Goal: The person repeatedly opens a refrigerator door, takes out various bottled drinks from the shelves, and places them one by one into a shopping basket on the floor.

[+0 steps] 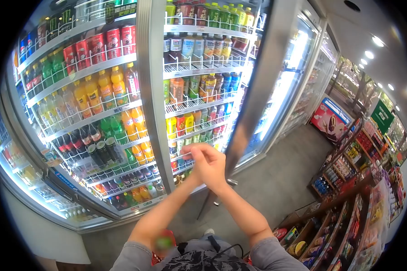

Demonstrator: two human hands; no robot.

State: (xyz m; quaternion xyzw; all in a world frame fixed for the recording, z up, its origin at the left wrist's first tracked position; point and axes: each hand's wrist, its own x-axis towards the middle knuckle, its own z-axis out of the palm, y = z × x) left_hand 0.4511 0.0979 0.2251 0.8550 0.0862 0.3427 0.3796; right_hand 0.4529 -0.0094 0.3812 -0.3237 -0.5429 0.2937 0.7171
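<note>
My right hand is raised in front of the open drinks fridge, with its thumb and fingers closed together. My left hand meets it there and is mostly covered by it, so its fingers are hard to make out. Whether anything small lies between the hands is not visible. Behind them, shelves hold rows of bottles, among them yellow bottles and an orange-labelled bottle. A fridge door stands open just right of my hands, its metal handle close to my right wrist.
To the left, another fridge section holds red cans and orange drink bottles. At lower right stands a snack shelf. A red chest is farther back along the grey floor. By my left elbow is a blurred red-and-green thing.
</note>
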